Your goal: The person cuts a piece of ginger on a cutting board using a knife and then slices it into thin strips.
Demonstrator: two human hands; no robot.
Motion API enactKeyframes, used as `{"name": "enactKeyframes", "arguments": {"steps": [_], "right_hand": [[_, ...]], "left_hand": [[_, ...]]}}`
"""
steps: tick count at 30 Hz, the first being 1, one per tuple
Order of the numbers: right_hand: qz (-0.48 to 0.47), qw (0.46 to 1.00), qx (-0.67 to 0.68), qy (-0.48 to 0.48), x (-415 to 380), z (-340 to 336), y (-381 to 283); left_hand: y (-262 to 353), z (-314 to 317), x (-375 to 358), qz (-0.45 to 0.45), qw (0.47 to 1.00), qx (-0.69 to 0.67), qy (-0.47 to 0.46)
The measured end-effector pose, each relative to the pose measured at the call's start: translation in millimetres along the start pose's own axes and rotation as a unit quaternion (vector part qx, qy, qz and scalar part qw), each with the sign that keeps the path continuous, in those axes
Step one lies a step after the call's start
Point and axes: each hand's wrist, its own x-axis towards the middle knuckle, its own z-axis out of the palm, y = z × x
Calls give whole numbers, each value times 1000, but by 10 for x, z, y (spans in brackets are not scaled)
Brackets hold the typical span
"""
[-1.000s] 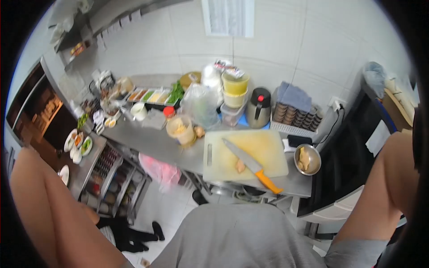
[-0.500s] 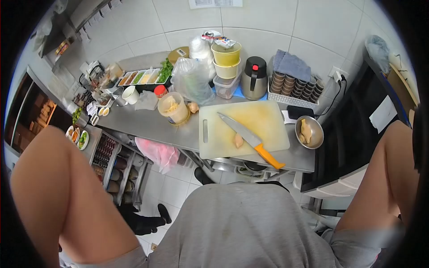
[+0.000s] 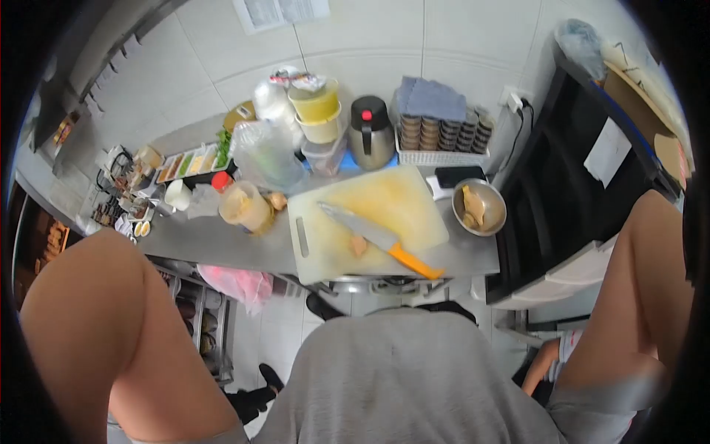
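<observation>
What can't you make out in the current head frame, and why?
Head view: both hands, outside the frame.
Head view: print on the wall sheet, too blurred; sheet cut by the top edge.
Head view: contents of the plastic bag, clouded by the plastic.
Head view: another person, mostly hidden behind the wearer's right arm.

The head camera looks forward and down from well above the near side of the cutting board (image 3: 403,196).
</observation>
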Motion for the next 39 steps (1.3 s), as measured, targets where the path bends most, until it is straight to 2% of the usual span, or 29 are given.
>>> {"name": "enactKeyframes", "arguments": {"steps": [3,5,6,8,10,11,12,13,14,15,16,17,19,20,23,26,29,32,35,39], "right_hand": [[-2,1000,17,20,19,-91,-26],[-29,996,35,77,-28,-254,-95],[-45,990,46,127,-110,-328,-128],[-75,958,72,269,-386,-508,-221],[14,936,96,339,-730,-353,-199],[70,926,111,355,-924,-159,-157],[180,935,157,262,-1097,211,-80],[288,926,212,122,-1326,707,13],[272,912,308,-1,-1604,1289,169],[368,846,364,-125,-1879,1790,169],[363,872,281,-170,-2041,2113,83],[271,923,200,-184,-2274,2425,82],[270,920,111,-260,-2363,2594,-71],[268,914,66,-297,-2412,2654,-125],[224,917,-10,-329,-2644,2986,-152],[234,903,-44,-359,-2613,3051,-205],[213,913,-70,-340,-2584,3017,-227],[131,935,-168,-284,-2496,2880,-290],[165,940,-67,-292,-2345,2684,-378],[159,949,-72,-262,-2309,2600,-430]], "left_hand": [[-35,74,7,-5,1000,-10,21],[-32,115,-26,-6,998,-19,60],[-27,163,-69,-7,997,-22,79],[19,285,-194,-38,977,-44,206],[118,601,-519,-106,937,-84,323],[184,891,-787,-167,917,-121,340],[244,1201,-1101,-228,899,-158,339],[311,1582,-1459,-313,888,-226,250],[400,1993,-1897,-402,862,-284,121],[447,2313,-2306,-439,829,-345,-38],[533,2582,-2696,-430,843,-293,-136],[613,2756,-3035,-420,832,-296,-208],[839,2865,-3341,-466,769,-322,-296],[903,2887,-3431,-466,767,-320,-303],[966,2965,-3546,-478,757,-322,-308],[989,3024,-3570,-465,771,-328,-287],[1022,2975,-3522,-452,787,-305,-288],[1053,2943,-3528,-460,783,-316,-274],[1075,2917,-3508,-456,788,-313,-271],[1056,2964,-3553,-438,796,-313,-276]]}}
